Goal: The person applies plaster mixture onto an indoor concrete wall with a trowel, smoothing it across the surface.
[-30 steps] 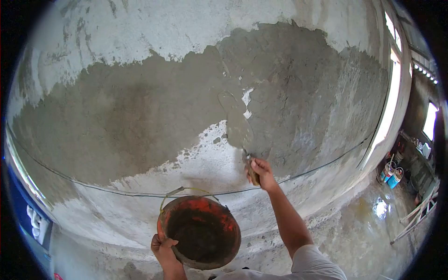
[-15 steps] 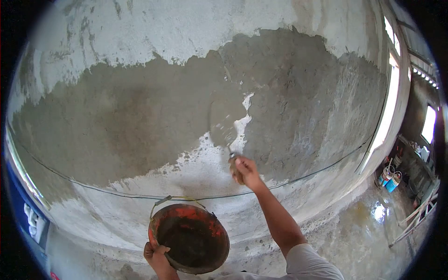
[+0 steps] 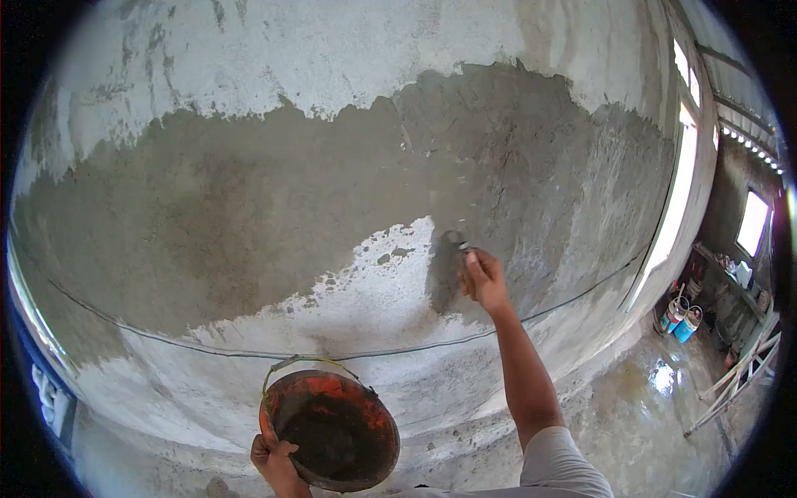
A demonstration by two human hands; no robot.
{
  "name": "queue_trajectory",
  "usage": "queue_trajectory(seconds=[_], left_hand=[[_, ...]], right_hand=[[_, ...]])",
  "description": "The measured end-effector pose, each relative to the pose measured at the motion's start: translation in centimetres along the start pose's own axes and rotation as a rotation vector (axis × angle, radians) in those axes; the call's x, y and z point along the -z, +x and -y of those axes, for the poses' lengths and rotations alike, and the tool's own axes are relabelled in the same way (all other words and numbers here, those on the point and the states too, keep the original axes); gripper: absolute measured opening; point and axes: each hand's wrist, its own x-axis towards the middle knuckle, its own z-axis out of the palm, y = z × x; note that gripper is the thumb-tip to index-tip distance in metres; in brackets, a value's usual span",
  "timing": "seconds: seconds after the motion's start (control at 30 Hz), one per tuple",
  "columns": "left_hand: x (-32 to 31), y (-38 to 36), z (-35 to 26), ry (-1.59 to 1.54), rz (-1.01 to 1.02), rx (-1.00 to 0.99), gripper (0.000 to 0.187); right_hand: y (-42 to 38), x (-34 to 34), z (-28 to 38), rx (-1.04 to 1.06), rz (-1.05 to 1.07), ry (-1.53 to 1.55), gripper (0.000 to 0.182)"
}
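My left hand (image 3: 278, 465) grips the rim of a reddish bucket (image 3: 274, 397), thumb over the edge. Dark grey wet mortar (image 3: 332, 444) lies inside it, and its wire handle (image 3: 311, 358) stands up toward the wall. Out in front, my right hand (image 3: 483, 280) is closed round the handle of a trowel (image 3: 457, 239). The trowel's blade is blurred against the wall and hard to make out. Around it spreads fresh grey plaster (image 3: 274, 191). Left of the right hand, a pale bare patch (image 3: 390, 266) of wall shows, its edges speckled with mortar.
A thin cable (image 3: 241, 354) runs across the lower wall. At right are a bright window (image 3: 682, 191), several paint buckets (image 3: 686, 325) and a pale wooden frame (image 3: 730, 378). The concrete floor (image 3: 614, 415) has a wet, shiny area.
My right hand has moved right and slightly up with the trowel. Plaster now covers the narrow white strip that ran up the wall. The left hand still holds the bucket.
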Motion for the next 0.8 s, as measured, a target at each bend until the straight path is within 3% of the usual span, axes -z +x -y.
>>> queue_trajectory(seconds=[0.17, 0.27, 0.4, 0.47, 0.53, 0.6, 0.7, 0.77, 0.8], left_hand=[[-1.6, -0.9, -1.6, -0.214, 0.034, 0.075, 0.018], [-1.3, -0.2, -0.4, -0.094, 0.031, 0.004, 0.017], [-2.1, -1.0, -1.2, -0.145, 0.010, 0.057, 0.020], [-1.2, -0.4, -0.7, -0.187, 0.046, 0.033, 0.022], [-0.7, -0.2, -0.6, 0.003, 0.002, 0.009, 0.024], [-1.0, -0.5, -0.9, -0.001, -0.012, 0.028, 0.024], [-2.0, -1.2, -0.9, 0.013, -0.026, 0.028, 0.025], [-3.1, -2.0, -1.6, 0.028, -0.032, 0.003, 0.025], [-3.7, -2.7, -2.6, -0.032, -0.051, 0.060, 0.025]], right_hand=[[-0.7, -1.0, 0.7, -0.005, -0.064, 0.157, 0.032], [-0.2, -3.7, 0.1, 0.070, 0.185, -0.025, 0.030], [0.6, -4.5, -0.7, -0.003, 0.161, 0.002, 0.037], [0.3, -2.8, -0.5, -0.112, -0.074, 0.203, 0.035], [0.0, -1.3, -0.2, -0.062, -0.132, 0.226, 0.039], [0.3, -1.3, -0.1, -0.009, -0.192, 0.253, 0.042], [0.5, -3.3, 1.7, -0.039, -0.065, 0.209, 0.044], [1.4, -4.2, 3.0, 0.031, 0.240, -0.093, 0.045], [2.1, -3.9, 3.0, 0.030, 0.239, -0.092, 0.045]])
